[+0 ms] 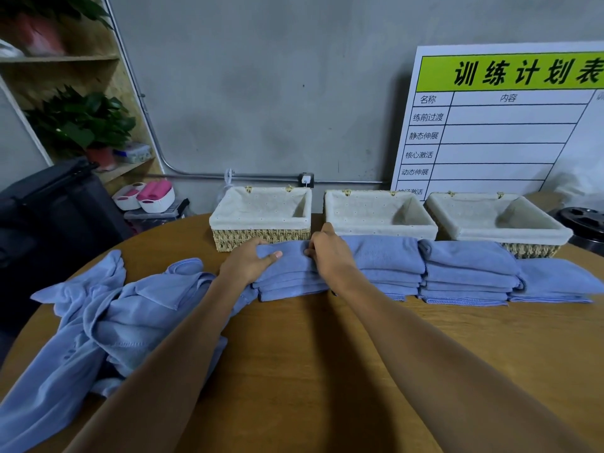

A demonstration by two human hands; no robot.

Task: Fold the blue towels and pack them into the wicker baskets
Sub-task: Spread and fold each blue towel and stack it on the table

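I am seeing my left hand (245,263) gripping the left end of the leftmost stack of folded blue terry towels (289,273), thumb lying across the top layer and the other fingers curled round its far edge, while my right hand (328,253) is pinching the same stack's right end, fingers bunched together on the cloth. That stack is lying with its long axis running left to right along the round wooden table (408,354), folded edges facing me. Just beside it are sitting three more folded blue stacks (470,273) in a row. Behind them are standing three cloth-lined rectangular wicker baskets (261,220), side by side. A loose heap of unfolded blue towels (108,315) is sprawling to the left.
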